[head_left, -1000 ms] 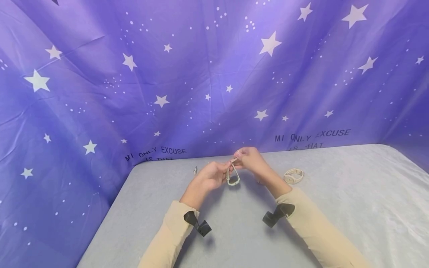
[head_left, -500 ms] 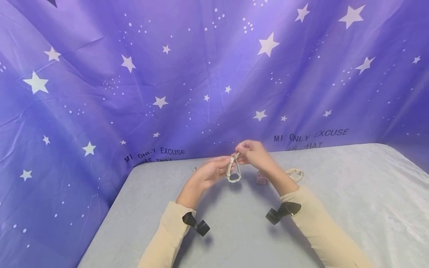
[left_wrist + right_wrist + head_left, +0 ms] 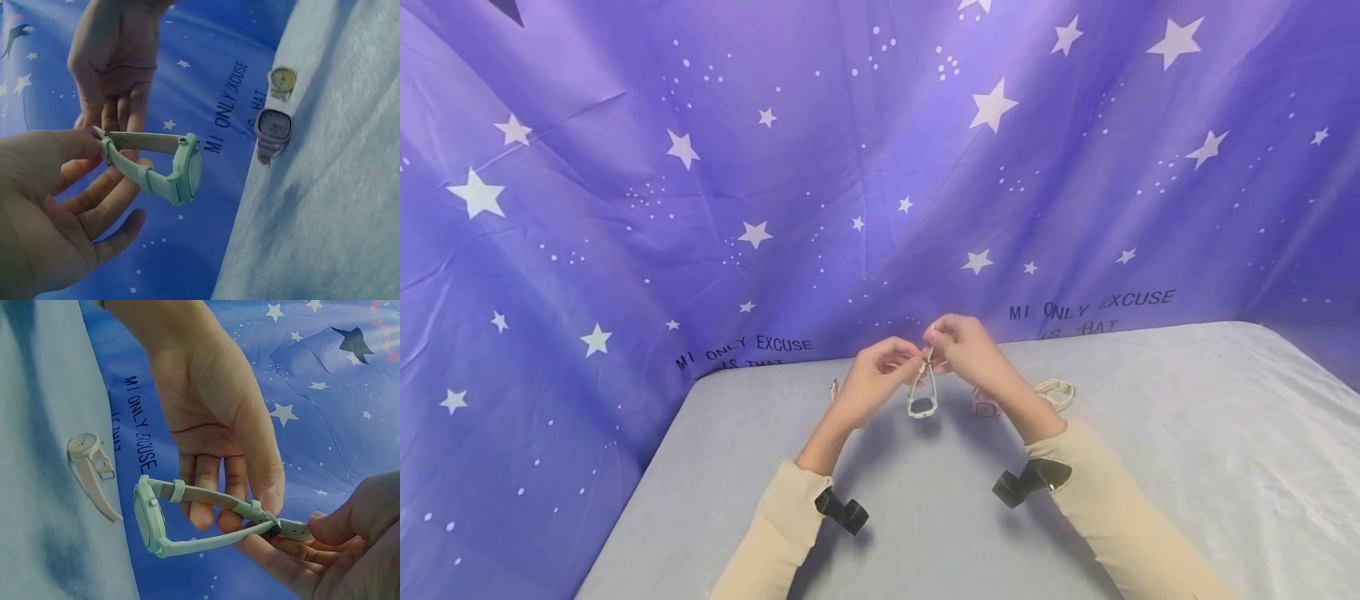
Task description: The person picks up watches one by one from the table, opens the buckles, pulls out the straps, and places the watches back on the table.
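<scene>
A pale mint-green wristwatch (image 3: 922, 407) hangs above the table between both hands, case downward, its strap closed into a loop. My left hand (image 3: 876, 377) pinches the strap at the buckle between thumb and fingers. With thumb and index finger, my right hand (image 3: 972, 354) grips the strap's holed tail, which passes through the buckle (image 3: 272, 520). In the left wrist view the watch case (image 3: 187, 170) stands side-on, a strap keeper (image 3: 145, 177) around one half of the strap. The fingers partly hide the tail.
A pink square-faced watch (image 3: 275, 125) and a cream watch (image 3: 1057, 392) lie on the grey cloth-covered table (image 3: 925, 517), right of the hands. Another watch (image 3: 84, 449), its strap undone, lies left of the hands, mostly hidden in the head view. A purple star-printed curtain (image 3: 820, 150) stands behind.
The strap loop has narrowed as its two halves came together at the buckle. My right hand has risen slightly, and my left fingers have shifted from beside the strap to pinching it at the top.
</scene>
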`<state>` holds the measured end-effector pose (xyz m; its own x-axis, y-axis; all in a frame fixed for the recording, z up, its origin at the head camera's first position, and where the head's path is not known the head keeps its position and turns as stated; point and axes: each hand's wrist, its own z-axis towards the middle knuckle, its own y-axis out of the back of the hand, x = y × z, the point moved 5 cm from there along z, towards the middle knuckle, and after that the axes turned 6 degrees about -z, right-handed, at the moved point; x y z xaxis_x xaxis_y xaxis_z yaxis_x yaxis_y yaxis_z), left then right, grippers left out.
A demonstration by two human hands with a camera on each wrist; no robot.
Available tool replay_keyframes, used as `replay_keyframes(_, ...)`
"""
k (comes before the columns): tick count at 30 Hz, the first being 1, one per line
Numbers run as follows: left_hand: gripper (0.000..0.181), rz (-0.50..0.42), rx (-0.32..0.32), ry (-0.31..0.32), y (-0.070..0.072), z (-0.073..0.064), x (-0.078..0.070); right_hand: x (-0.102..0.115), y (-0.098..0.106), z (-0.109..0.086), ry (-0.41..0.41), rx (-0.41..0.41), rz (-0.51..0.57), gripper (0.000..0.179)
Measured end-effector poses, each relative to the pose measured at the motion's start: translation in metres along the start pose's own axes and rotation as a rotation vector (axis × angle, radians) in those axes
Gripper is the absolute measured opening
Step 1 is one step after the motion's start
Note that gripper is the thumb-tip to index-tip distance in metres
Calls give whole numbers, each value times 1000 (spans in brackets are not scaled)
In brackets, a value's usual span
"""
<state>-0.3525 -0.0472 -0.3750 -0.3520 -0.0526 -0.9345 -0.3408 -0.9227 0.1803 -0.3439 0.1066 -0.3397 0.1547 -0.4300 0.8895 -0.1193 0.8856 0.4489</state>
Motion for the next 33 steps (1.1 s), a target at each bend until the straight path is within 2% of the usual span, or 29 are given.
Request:
replay_keyframes(6,10,162,2,-61,0,-3,-9,3,-2,-2,23,7,-43,27)
replay_keyframes(12,9,245,-2,-82,0,-3,-10,4,-5,-4,28,9,-60,25)
replay_keyframes(24,5,347,-47,-93,-2,-2,-11,6,-10,-7,45,-11,-92,20)
replay_keyframes(33,3,342,-85,-93,-2,-3,-10,8,-11,-7,52,-12,-87,20)
